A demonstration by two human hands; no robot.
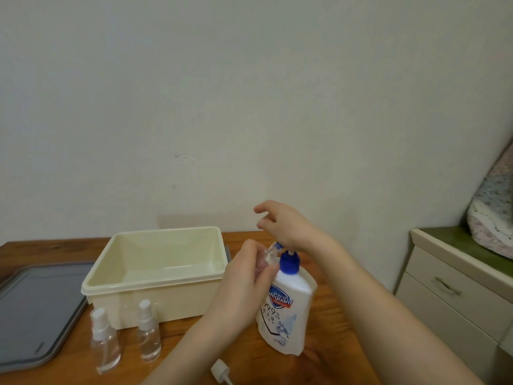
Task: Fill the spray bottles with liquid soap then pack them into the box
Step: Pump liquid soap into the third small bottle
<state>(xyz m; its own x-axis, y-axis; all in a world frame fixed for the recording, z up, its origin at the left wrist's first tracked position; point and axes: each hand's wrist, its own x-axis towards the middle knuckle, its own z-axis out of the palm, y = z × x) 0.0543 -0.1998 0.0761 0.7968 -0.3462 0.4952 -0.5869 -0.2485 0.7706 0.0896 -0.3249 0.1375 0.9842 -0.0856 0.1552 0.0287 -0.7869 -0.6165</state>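
A white liquid soap bottle (286,309) with a blue pump collar stands on the wooden table. My right hand (286,229) presses down on its pump head, fingers partly spread. My left hand (244,284) grips a small clear spray bottle (268,254), tilted with its open neck under the pump spout. Two more clear spray bottles stand capped in front of the box, one at the left (104,343) and one beside it (148,333). A loose white spray cap (220,370) lies on the table near the front edge. The cream plastic box (155,295) is open and holds nothing.
A grey lid (36,309) lies flat to the left of the box. A cream drawer cabinet (455,295) stands at the right, with a folded patterned blanket (494,215) on top. A plain wall rises behind the table.
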